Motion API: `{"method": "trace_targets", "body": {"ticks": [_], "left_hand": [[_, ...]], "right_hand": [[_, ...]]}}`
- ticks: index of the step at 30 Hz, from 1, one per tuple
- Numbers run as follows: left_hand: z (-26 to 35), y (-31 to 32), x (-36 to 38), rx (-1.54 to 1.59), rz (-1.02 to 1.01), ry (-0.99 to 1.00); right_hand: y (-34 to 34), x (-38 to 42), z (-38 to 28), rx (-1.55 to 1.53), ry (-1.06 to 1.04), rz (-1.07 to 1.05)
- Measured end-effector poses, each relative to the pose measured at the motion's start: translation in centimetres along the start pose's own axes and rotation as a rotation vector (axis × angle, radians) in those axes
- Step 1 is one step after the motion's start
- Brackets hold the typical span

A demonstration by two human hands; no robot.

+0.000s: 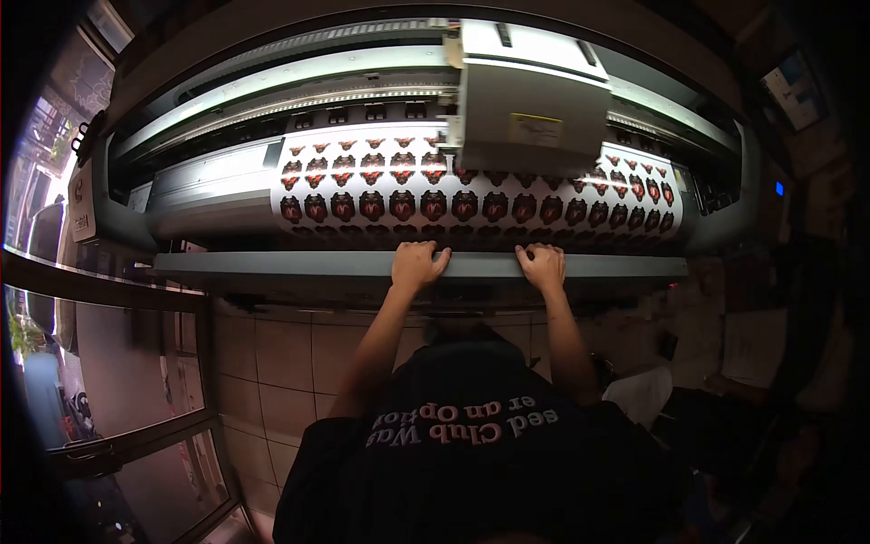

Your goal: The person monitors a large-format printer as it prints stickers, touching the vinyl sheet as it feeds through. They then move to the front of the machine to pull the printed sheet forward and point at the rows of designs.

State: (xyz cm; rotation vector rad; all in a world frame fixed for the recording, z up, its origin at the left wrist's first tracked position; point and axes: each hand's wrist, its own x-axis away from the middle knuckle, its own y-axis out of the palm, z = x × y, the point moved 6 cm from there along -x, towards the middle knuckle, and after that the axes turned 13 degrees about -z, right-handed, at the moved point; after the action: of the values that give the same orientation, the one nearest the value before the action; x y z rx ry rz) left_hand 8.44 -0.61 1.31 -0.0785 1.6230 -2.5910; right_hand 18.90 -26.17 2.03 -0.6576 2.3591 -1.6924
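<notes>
Both of my hands grip the long grey front bar [299, 265] of a wide-format printer. My left hand [418, 266] lies left of the middle, its fingers curled over the bar's far edge and the thumb pointing inward. A short way to the right, my right hand [543, 267] holds the same bar in a like manner. Just beyond them, a white printed sheet [357, 192] carries rows of red and black emblems. Over its right half sits the print carriage [535, 113], blurred along its lower edge. My fingertips are partly hidden behind the bar.
A carriage rail [299, 77] spans the machine behind the sheet. At left stands a glass-paned door [136, 363], with bright daylight outside. Floor tiles [285, 363] show below the bar. A white chair-like object [639, 394] is at lower right, in dim light.
</notes>
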Motion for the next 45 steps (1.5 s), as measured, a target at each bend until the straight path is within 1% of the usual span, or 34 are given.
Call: {"method": "trace_targets", "body": {"ticks": [3,5,17,24,27,30,43,45], "left_hand": [[-0.2,0.2,0.0,-0.001,0.044,0.018],[0.1,-0.3,0.1,0.011,0.031,0.006],[0.1,-0.2,0.0,0.032,0.029,0.007],[0.1,-0.4,-0.2,0.07,-0.009,0.02],[0.2,-0.6,-0.2,0.079,0.005,0.025],[0.3,-0.9,-0.2,0.096,-0.003,0.021],[0.2,-0.4,-0.1,0.061,0.027,0.036],[0.1,-0.4,-0.1,0.051,0.0,-0.002]], "right_hand": [[-0.2,0.1,-0.2,-0.014,-0.002,0.0],[-0.2,0.1,-0.2,0.001,-0.028,0.049],[-0.3,0.1,-0.3,0.006,-0.066,0.103],[-0.4,0.0,-0.3,-0.005,-0.055,0.076],[-0.5,-0.1,-0.4,-0.005,-0.057,0.066],[-0.7,0.1,-0.6,-0.004,-0.067,0.101],[-0.8,0.0,-0.7,-0.003,-0.052,0.072],[-0.7,0.0,-0.6,-0.001,-0.048,0.068]]}}
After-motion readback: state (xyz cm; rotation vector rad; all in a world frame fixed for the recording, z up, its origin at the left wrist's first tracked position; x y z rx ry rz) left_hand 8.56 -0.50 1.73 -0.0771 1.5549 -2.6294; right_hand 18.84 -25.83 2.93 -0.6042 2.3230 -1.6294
